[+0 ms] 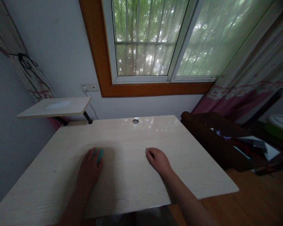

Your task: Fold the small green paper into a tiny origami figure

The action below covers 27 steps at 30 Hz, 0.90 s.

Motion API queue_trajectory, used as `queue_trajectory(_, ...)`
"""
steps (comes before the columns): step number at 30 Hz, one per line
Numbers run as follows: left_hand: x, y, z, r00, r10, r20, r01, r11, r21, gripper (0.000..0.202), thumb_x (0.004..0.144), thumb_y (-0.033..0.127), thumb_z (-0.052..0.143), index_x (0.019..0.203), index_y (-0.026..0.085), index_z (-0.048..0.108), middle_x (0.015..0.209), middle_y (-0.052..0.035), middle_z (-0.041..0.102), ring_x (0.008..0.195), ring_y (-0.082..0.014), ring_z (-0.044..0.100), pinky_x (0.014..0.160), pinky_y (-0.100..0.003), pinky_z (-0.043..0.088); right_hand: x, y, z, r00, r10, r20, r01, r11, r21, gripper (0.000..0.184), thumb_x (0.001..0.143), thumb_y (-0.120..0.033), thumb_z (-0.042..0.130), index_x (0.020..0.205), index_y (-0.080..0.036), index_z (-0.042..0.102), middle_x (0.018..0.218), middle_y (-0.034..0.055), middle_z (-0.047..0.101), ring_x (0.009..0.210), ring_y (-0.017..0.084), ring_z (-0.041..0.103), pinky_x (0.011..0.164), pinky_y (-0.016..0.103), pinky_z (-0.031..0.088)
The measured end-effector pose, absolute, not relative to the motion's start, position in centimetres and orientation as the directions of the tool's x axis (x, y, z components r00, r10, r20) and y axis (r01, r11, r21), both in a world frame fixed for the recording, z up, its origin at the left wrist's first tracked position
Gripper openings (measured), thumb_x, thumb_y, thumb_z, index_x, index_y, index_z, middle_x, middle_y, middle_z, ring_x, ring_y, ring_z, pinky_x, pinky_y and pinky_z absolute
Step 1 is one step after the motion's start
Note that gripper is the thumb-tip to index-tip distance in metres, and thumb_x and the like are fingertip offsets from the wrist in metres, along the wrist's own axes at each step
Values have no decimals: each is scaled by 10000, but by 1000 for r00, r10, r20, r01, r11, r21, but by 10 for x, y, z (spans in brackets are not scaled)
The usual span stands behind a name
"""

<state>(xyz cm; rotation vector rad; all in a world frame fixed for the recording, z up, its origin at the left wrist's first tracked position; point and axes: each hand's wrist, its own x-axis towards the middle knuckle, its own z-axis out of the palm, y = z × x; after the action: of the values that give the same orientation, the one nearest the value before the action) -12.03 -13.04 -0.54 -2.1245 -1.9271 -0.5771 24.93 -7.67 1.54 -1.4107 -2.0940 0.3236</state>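
On the left part of the pale wood-grain table (132,179), my left hand (91,168) lies palm down over a small teal piece (100,155). Its fingers and thumb close about the piece, which shows between them; whether it is a sponge or a folded cloth I cannot tell. My right hand (158,159) rests on the tabletop to the right, loosely curled with the thumb side up. A dark gap shows between its thumb and fingers, and no object is visible in it.
A small raised shelf (54,106) on black brackets bears a white paper (58,104) at the back left. A round cable hole (135,121) sits near the table's far edge. Dark brown furniture (207,141) with papers stands at the right; a window (151,37) is behind.
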Motion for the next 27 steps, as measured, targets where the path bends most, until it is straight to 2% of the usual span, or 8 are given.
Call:
queue_trajectory(8, -121, -130, -7, 76, 901, 428, 993, -109, 53, 461, 960, 342, 375, 1320, 78, 491, 1386, -196, 474, 1326, -312, 404, 1134, -495, 317, 250, -77, 16, -272, 906, 325, 763, 409, -501, 221, 953, -292, 445, 866, -197, 625, 838, 44, 661, 793, 189, 593, 753, 275, 420)
queue_trajectory(11, -123, -128, -11, 67, 888, 455, 991, -111, 69, 460, 955, 347, 385, 1326, 94, 482, 1377, -188, 478, 1318, -321, 410, 1118, -510, 334, 250, -75, 16, -267, 908, 322, 763, 403, -504, 225, 955, -297, 443, 865, -195, 622, 833, 41, 659, 787, 185, 592, 749, 271, 415)
queue_trajectory(17, -123, -130, -12, 0, 865, 502, 977, -107, 185, 507, 935, 373, 447, 1369, 112, 432, 1395, -180, 458, 1337, -332, 385, 1119, -523, 334, 249, -72, 17, -260, 923, 283, 762, 376, -528, 237, 950, -313, 437, 831, -200, 609, 775, 31, 640, 734, 179, 583, 673, 262, 396)
queue_trajectory(20, -122, -131, -10, -59, 850, 524, 965, -86, 248, 531, 928, 378, 460, 1392, 128, 399, 1403, -173, 446, 1346, -334, 371, 1120, -534, 331, 249, -72, 17, -262, 922, 287, 746, 382, -546, 230, 944, -308, 437, 832, -202, 608, 774, 31, 640, 736, 181, 586, 684, 264, 403)
queue_trajectory(24, -128, -132, -12, -102, 830, 548, 940, -100, 326, 499, 927, 392, 464, 1358, 140, 440, 1369, -158, 482, 1314, -319, 409, 1119, -520, 346, 249, -72, 18, -262, 919, 295, 734, 388, -557, 235, 943, -310, 434, 831, -205, 611, 788, 33, 650, 748, 185, 597, 687, 263, 410)
queue_trajectory(27, -134, -138, -12, -178, 823, 540, 896, -91, 434, 476, 920, 415, 476, 1320, 158, 481, 1342, -145, 510, 1291, -308, 441, 1125, -516, 347, 249, -72, 19, -260, 921, 288, 727, 384, -569, 232, 938, -308, 435, 829, -207, 614, 771, 32, 648, 736, 187, 597, 681, 262, 414)
